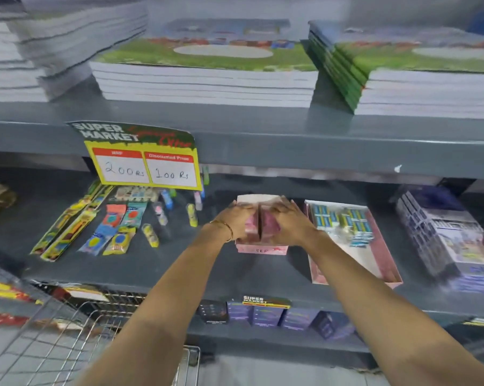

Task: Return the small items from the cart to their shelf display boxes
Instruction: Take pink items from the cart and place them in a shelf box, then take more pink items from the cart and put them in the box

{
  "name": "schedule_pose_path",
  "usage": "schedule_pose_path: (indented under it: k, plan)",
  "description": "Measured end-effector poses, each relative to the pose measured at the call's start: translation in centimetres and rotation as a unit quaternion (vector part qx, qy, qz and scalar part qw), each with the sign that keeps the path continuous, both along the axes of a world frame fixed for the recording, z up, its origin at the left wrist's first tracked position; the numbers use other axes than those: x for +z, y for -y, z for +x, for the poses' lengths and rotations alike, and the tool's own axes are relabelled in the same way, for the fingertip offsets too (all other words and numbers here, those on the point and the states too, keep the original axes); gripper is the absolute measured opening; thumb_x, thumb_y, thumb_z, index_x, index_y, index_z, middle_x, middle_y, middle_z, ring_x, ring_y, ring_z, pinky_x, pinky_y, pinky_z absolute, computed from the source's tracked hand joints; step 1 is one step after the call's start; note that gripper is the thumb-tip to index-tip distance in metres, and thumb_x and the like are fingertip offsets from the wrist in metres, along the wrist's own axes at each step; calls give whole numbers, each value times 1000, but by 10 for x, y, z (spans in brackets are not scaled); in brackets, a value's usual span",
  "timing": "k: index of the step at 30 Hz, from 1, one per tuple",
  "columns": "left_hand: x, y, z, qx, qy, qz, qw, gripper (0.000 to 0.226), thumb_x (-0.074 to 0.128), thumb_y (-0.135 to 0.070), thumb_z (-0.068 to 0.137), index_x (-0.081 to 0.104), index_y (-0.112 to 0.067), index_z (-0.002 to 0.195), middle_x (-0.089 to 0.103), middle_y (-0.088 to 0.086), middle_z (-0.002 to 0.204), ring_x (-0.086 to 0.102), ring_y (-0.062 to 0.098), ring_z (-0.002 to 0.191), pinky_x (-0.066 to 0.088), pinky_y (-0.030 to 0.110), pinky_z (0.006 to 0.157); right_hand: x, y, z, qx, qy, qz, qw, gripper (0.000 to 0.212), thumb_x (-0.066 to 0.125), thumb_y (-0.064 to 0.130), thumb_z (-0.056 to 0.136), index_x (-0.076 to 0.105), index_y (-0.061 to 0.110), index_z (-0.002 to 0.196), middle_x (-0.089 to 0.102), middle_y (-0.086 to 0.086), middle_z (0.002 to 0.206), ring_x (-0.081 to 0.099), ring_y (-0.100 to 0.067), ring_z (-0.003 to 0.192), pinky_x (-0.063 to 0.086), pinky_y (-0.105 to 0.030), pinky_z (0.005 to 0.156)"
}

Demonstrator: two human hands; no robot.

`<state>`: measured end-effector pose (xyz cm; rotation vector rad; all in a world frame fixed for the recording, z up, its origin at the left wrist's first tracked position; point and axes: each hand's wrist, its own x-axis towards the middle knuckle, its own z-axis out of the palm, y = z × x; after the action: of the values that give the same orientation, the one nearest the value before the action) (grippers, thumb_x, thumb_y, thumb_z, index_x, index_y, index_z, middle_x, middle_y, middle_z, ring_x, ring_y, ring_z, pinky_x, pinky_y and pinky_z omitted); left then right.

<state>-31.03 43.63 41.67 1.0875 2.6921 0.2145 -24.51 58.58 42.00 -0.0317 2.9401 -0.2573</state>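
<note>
A pink display box [260, 249] stands on the grey middle shelf, split by a centre divider and holding pink small items [270, 222]. My left hand [236, 220] rests in its left half and my right hand [288, 221] in its right half, fingers curled down onto the pink items. Whether either hand grips an item is hidden by the fingers. To the right lies a larger pink tray [385, 263] with several blue-green packets [344, 221]. The wire cart [68, 344] sits at the lower left, below my left forearm.
A yellow price sign [144, 162] hangs from the upper shelf edge. Loose packets and small tubes [118, 227] lie left of the box. Stacked books [204, 76] fill the top shelf. Boxed sets [452, 240] stand at the right, purple boxes [266, 316] below.
</note>
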Motion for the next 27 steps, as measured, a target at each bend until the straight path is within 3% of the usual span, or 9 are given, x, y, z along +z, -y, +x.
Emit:
schedule_pose_path:
  k: [2, 5, 9, 13, 18, 27]
  plan:
    - [-5, 2, 3, 11, -8, 8, 1000, 65, 59, 0, 81, 37, -19, 139, 42, 3, 146, 38, 31, 134, 35, 33, 112, -3, -1, -3, -6, 22, 12, 1000, 90, 64, 51, 77, 20, 13, 145, 15, -9, 158, -3, -27, 147, 2, -44, 122]
    - [-5, 11, 9, 39, -13, 15, 999, 77, 62, -8, 84, 19, -11, 147, 14, 6, 158, 13, 27, 146, 11, 32, 121, 2, 5, 2, -14, 25, 16, 999, 87, 64, 39, 80, 16, 8, 146, 11, -12, 158, -3, -27, 147, 2, -44, 122]
    - [-3, 55, 26, 111, -53, 94, 988, 88, 64, -33, 86, 8, -6, 148, 3, 8, 160, 1, 20, 148, -5, 30, 118, 10, 38, 10, 15, -75, -52, 996, 74, 58, 13, 83, 19, 2, 145, 16, -15, 157, 5, -27, 147, 4, -36, 121]
    - [-9, 138, 56, 237, -75, 148, 957, 90, 62, -42, 85, 10, -3, 147, 8, 10, 159, 5, 24, 148, 9, 37, 123, 13, 119, 19, 129, -111, -83, 982, 72, 54, 7, 86, 14, 2, 146, 10, -12, 158, 6, -22, 147, 2, -28, 119]
    - [-30, 267, 115, 377, -36, 110, 919, 94, 63, -40, 86, 4, 1, 147, 2, 16, 158, 1, 28, 147, 5, 37, 122, -13, 250, 37, 295, -64, -80, 950, 67, 45, 0, 89, 11, 2, 146, 6, -14, 158, 4, -23, 147, 0, -29, 119]
    - [-150, 416, 231, 537, 109, 69, 834, 100, 64, -40, 84, -2, 2, 146, -5, 20, 158, -3, 31, 147, 4, 37, 121, -121, 424, 76, 513, 55, 85, 852, 70, 48, 9, 91, 7, -1, 146, 5, -17, 158, 4, -25, 147, 1, -31, 120]
